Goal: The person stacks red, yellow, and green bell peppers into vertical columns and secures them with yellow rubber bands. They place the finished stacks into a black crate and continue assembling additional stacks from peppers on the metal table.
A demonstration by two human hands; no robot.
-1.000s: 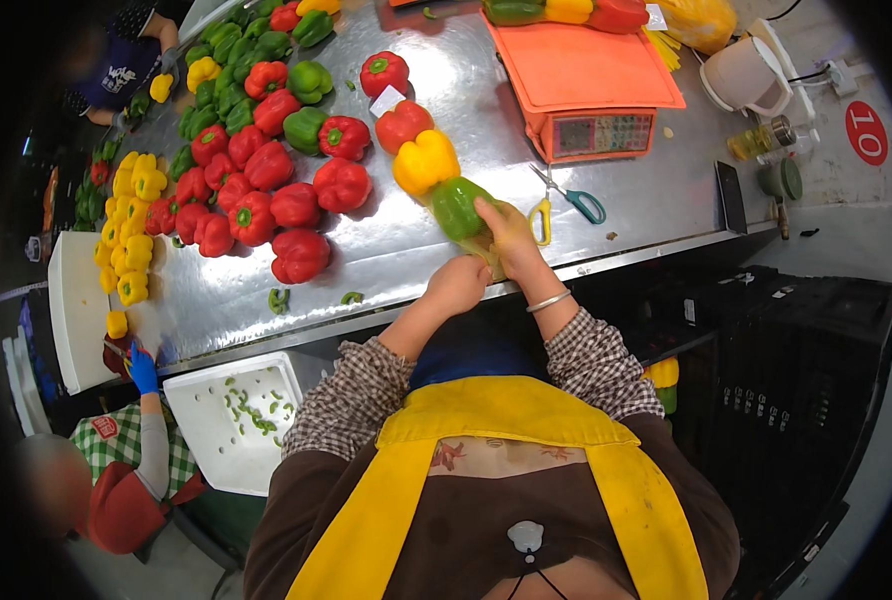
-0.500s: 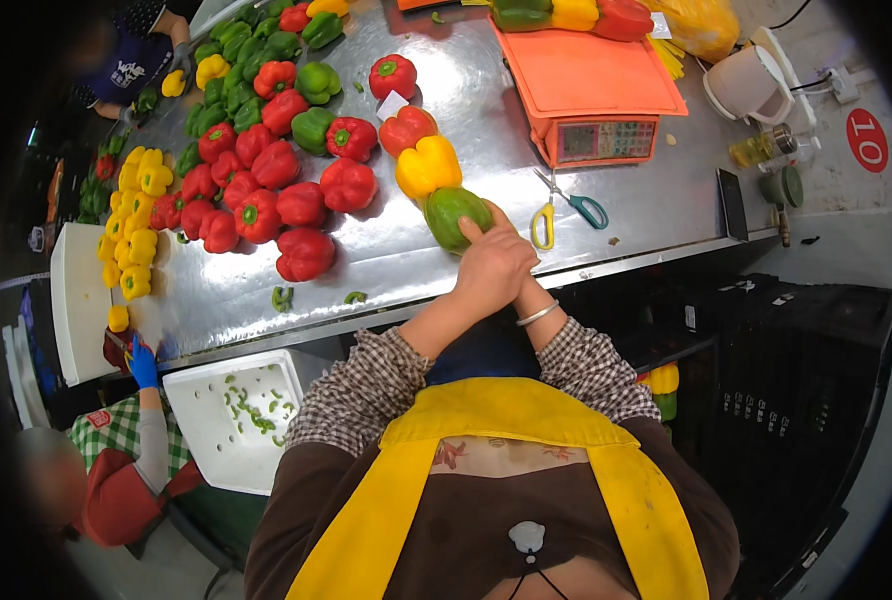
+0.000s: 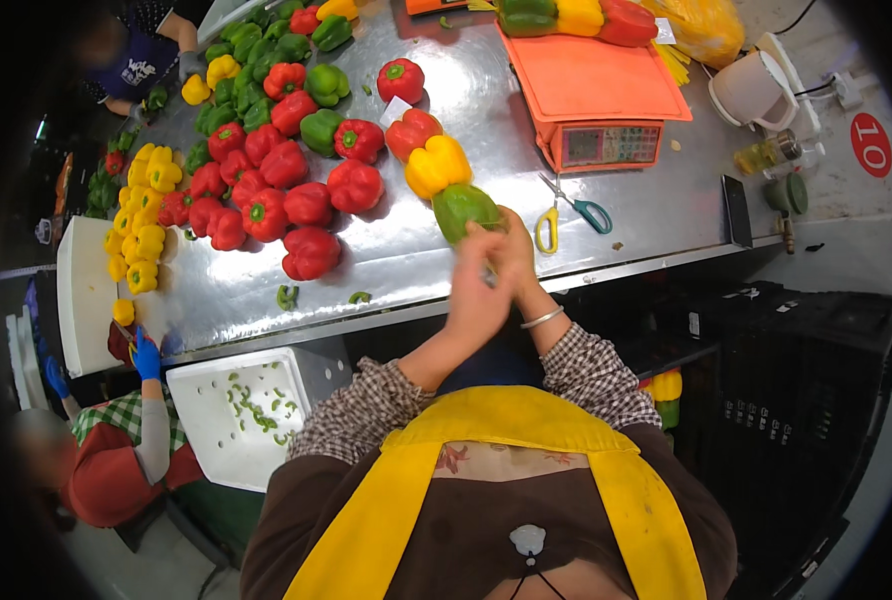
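A red bell pepper (image 3: pixel 413 134), a yellow bell pepper (image 3: pixel 437 167) and a green bell pepper (image 3: pixel 465 211) lie end to end in a slanting row near the table's front edge. A small white label (image 3: pixel 396 111) sits at the red end. At the green end, my right hand (image 3: pixel 515 256) has its fingers closed by the pepper's near side; what they pinch is hidden. My left hand (image 3: pixel 478 285) is beside it, smeared by motion, its fingers unclear. Right of my hands lie scissors with one yellow and one teal handle loop (image 3: pixel 572 215).
Loose red peppers (image 3: pixel 311 253), green ones and yellow ones (image 3: pixel 144 243) cover the left. An orange scale (image 3: pixel 601 90) stands behind, with a three-pepper row beyond it. A white foam box (image 3: pixel 236 430) holds green scraps. Two co-workers are at the left, one with blue gloves (image 3: pixel 146 355).
My left hand has come off the green pepper and moved back toward me. My right hand stays by the pepper's near end. The view has shifted slightly.
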